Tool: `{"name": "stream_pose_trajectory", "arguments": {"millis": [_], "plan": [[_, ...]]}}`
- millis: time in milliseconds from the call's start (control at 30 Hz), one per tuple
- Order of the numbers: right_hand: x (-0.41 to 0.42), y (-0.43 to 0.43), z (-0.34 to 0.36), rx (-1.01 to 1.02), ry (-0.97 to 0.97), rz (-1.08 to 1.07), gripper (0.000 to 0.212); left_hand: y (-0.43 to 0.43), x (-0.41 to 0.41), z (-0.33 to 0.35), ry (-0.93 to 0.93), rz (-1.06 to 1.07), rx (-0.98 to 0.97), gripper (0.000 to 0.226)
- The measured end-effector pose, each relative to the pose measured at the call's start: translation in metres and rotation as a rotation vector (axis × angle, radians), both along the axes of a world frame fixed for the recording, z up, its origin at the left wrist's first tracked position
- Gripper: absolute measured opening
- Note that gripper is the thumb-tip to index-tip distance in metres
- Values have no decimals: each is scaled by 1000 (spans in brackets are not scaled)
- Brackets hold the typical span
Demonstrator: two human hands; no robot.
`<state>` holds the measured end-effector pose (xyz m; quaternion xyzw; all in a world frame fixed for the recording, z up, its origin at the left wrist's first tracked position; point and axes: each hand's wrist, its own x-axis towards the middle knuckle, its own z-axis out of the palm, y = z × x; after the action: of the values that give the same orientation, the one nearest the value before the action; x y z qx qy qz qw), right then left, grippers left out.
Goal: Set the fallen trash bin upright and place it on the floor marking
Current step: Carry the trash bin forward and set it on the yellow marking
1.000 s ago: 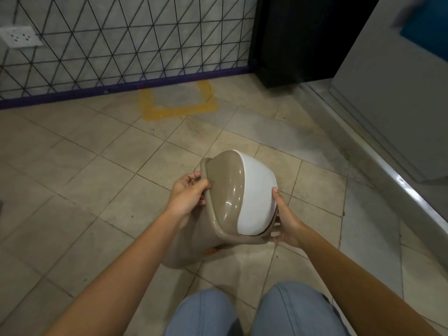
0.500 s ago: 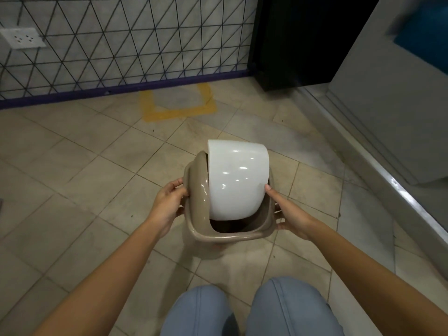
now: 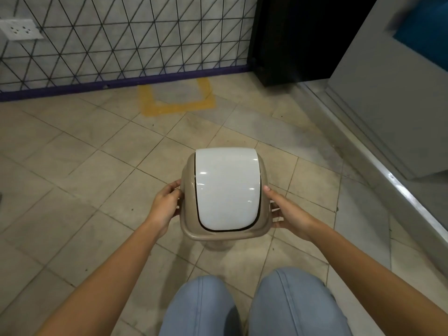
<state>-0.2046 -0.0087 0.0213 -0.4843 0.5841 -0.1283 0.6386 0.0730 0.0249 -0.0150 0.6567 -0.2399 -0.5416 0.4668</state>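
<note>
The beige trash bin (image 3: 225, 232) with a white swing lid stands upright between my hands, seen from above, over the tiled floor just ahead of my knees. My left hand (image 3: 164, 207) grips the left side of its rim. My right hand (image 3: 288, 213) grips the right side. The lid lies closed over the opening. The yellow floor marking (image 3: 177, 106), a taped square outline, lies farther ahead against the wall, apart from the bin. I cannot tell whether the bin's base touches the floor.
A wall with a black triangle pattern and purple baseboard (image 3: 121, 83) runs behind the marking. A dark cabinet (image 3: 291, 44) stands at the back right. A grey door and metal threshold (image 3: 400, 185) run along the right. A power socket (image 3: 20, 29) sits upper left.
The bin has turned from lying tilted on its side to upright, its white lid swinging closed and now facing up. Both hands stayed on the rim's sides throughout.
</note>
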Motion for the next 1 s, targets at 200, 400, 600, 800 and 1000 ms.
{"name": "stream_pose_trajectory", "arguments": {"millis": [200, 400, 600, 800, 1000], "plan": [[-3, 8, -5, -152, 57, 21, 108, 7, 0, 2, -92, 1, -58, 42], [-1, 14, -13, -474, 262, 175, 121, 27, 0, 0, -111, -46, -145, 53], [3, 19, -19, -601, 263, 178, 123, 48, 3, -3, -152, -281, -210, 77], [9, 18, -19, -638, 202, 169, 120, 51, -1, 1, -209, -445, -221, 111], [18, 10, -17, -629, 178, 139, 119, 40, -4, 4, -225, -424, -217, 117]]}}
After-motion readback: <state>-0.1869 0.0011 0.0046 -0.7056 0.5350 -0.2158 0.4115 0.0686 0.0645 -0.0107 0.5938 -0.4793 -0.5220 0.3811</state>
